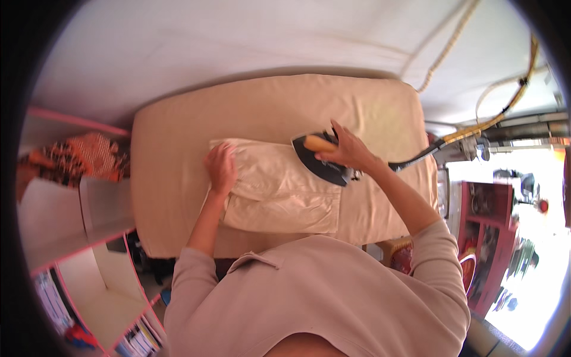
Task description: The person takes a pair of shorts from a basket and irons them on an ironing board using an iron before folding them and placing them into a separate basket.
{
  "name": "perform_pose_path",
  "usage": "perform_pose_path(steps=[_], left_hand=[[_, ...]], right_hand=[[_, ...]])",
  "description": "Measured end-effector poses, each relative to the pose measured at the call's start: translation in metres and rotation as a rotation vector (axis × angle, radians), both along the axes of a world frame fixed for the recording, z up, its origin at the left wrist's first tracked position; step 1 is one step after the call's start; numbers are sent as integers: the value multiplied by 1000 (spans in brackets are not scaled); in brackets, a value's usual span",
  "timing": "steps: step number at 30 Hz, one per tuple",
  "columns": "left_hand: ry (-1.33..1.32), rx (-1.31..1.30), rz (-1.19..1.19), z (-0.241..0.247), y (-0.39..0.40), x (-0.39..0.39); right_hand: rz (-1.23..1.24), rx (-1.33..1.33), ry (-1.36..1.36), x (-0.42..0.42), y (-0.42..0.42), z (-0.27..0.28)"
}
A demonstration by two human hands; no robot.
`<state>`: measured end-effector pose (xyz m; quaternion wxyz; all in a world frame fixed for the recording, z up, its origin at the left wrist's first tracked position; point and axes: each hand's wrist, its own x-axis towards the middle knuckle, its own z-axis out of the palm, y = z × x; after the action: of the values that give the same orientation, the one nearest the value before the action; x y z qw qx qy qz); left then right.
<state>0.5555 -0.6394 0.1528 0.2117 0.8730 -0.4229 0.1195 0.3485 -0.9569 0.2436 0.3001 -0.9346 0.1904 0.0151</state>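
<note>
A cream garment [281, 209] with seams and creases lies spread on a padded ironing surface covered in beige cloth [178, 120]. My left hand [221, 167] has its fingers bunched at the garment's upper left end, holding the fabric there. In my right hand [350, 147] is the wooden handle of a black iron [314, 158]. The iron is over the upper right part of the garment, its pointed end towards the upper left. Whether its soleplate touches the fabric is hidden. A dark cord [415, 156] runs from its rear to the right.
A pale wall [267, 40] stands behind the far edge. Yellow-wrapped cable [486, 125] continues the cord up to the right. Pink-edged shelves [107, 294] with books are at left, beside an orange patterned cloth [89, 156]. A pink cabinet [488, 223] stands at right.
</note>
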Motion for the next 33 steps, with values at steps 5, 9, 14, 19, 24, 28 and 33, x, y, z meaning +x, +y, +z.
perform_pose_path(steps=[5, 9, 14, 19, 24, 28, 33], left_hand=[[42, 325, 44, 1, 18, 15], [213, 269, 129, -4, 29, 24], [226, -83, 206, -14, 17, 26], [195, 261, -1, 21, -15, 72], [271, 119, -1, 11, -13, 80], [182, 26, 93, -14, -8, 74], [422, -126, 385, -14, 23, 64]], right_hand=[[151, -94, 180, 15, 46, -17], [230, -73, 106, 30, 46, -11], [205, -90, 186, 59, 68, -6], [413, -62, 208, 54, 67, -12], [301, -110, 162, 53, 67, -12], [310, -120, 88, 71, 73, -5], [343, -148, 51, 107, 83, -15]])
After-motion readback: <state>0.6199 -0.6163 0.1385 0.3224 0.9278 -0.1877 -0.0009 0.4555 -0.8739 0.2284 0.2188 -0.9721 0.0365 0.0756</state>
